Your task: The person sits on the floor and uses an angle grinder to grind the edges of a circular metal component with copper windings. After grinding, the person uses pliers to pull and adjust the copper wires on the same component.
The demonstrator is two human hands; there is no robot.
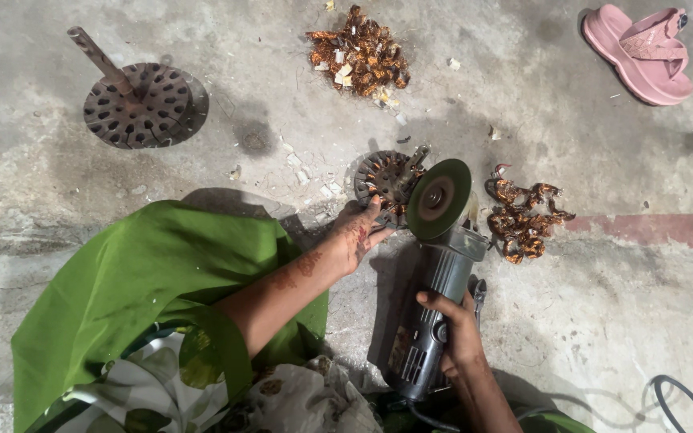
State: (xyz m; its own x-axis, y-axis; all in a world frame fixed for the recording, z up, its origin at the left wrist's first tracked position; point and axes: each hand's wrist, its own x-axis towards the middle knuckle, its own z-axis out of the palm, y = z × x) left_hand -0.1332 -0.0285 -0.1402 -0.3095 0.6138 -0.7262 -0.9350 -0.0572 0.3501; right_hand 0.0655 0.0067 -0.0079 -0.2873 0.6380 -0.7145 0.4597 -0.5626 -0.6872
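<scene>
My right hand [456,329] grips the grey body of an angle grinder [431,309] that points away from me. Its green cutting disc [439,198] stands on edge against a round slotted metal motor core [387,183] lying on the concrete floor. My left hand [358,231] presses on the near rim of that core, fingers spread over it. Copper winding shows in the core's slots. A green sleeve and cloth [146,281] cover my left arm's upper part.
A tangle of cut copper wire [524,218] lies right of the disc. A bigger copper scrap heap [360,54] sits farther off. Another slotted core with a shaft [139,100] lies far left. A pink sandal [642,50] is top right; a black cable [679,397] lies bottom right.
</scene>
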